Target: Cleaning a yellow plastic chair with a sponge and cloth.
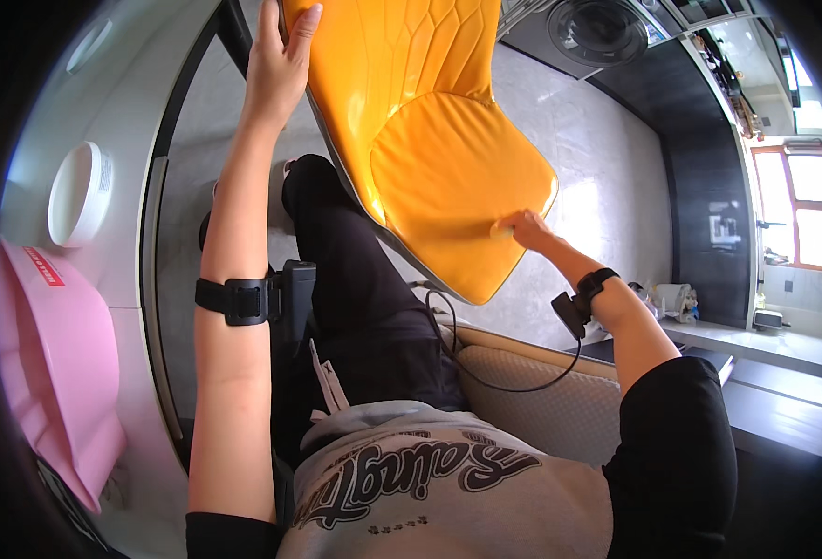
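Observation:
A glossy yellow upholstered chair [463, 157] with a stitched, quilted backrest stands tilted before my knees. My left hand [282, 63] grips the left edge of its backrest, the thumb on the front face and the fingers hidden behind. Down on the seat's near right part, my right hand [528, 229] presses a small pale yellow pad [502, 229] against the cover. The fingers hide most of this pad, so its exact kind is unclear.
At left, a table [128, 276] bears a pink plastic basin [79, 356] and a round white lid-like piece [79, 195]. A black cable [516, 388] hangs from my right wrist device. A beige padded seat [537, 391] is under me. A washing machine door [596, 31] is at the back.

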The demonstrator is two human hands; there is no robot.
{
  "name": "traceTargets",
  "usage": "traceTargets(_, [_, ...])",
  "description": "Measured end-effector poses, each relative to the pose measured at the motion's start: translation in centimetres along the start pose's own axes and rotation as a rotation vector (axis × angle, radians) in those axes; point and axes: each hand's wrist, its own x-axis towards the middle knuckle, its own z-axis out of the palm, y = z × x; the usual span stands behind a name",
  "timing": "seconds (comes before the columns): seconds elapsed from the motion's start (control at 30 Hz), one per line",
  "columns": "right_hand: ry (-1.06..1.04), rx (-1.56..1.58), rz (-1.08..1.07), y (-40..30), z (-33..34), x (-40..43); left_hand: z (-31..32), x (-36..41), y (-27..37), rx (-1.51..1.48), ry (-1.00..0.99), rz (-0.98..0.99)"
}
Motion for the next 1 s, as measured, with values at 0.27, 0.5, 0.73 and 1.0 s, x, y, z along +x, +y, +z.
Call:
traceTargets(0.27, [-1.097, -0.304, 0.031, 4.7, -2.5, -4.0, 0.3, -0.8, 2.6, -0.09, -0.053, 0.064])
traceTargets(0.5, [-0.661, 0.385, -0.131, -9.1, -8.3, 4.2, -1.7, -4.8, 2.5, -0.099, -0.158, -0.119])
traceTargets(0.73, [-0.538, 0.971, -0.376, -31.7, -13.6, 3.6, -10.0, -10.7, 8.5, -0.203, -0.627, -0.333])
traceTargets(1.0, [-0.338, 1.025, -0.688, -44.6, -10.7, 2.0, -21.4, -14.5, 16.7, -0.365, -0.044, -0.592])
